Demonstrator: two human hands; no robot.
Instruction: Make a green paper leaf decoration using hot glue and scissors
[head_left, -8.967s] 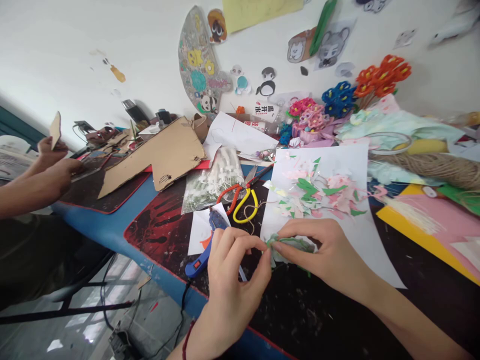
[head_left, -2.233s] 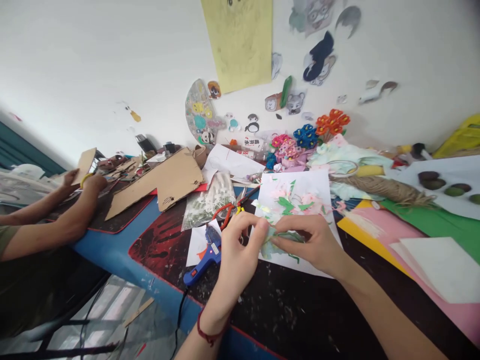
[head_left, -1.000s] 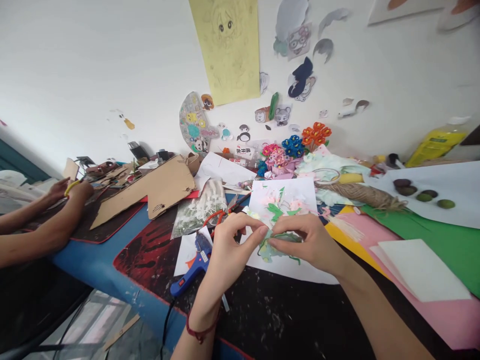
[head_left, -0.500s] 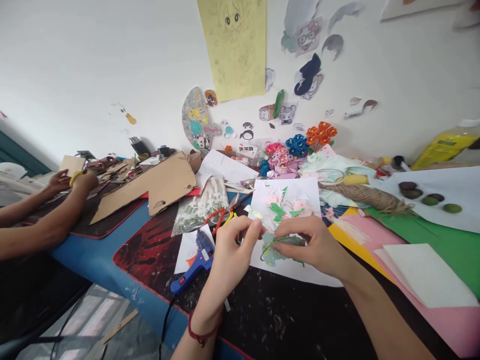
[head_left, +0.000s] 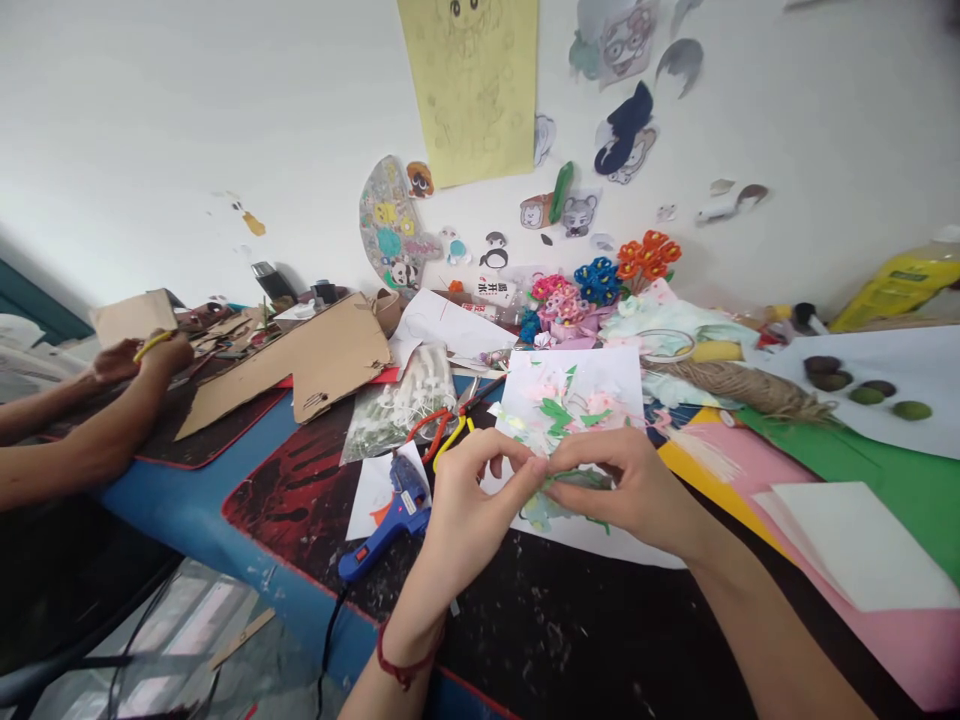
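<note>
Head view: right hand (head_left: 634,490) pinching pale green piece (head_left: 543,513), left hand (head_left: 480,500) angled in fingertip-close, its hold unclear.

From my end I saw a white wall (head_left: 225,100), evenly lit, with a yellow drawing (head_left: 472,110) and paper cutouts (head_left: 626,130) stuck up; teal strip (head_left: 41,290), far left; blue table (head_left: 176,505) below; glossy grey floor (head_left: 176,645), lower left, pale reflections.

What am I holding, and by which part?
Your right hand pinches a pale green craft piece near its upper edge; the left hand possibly too.
</note>
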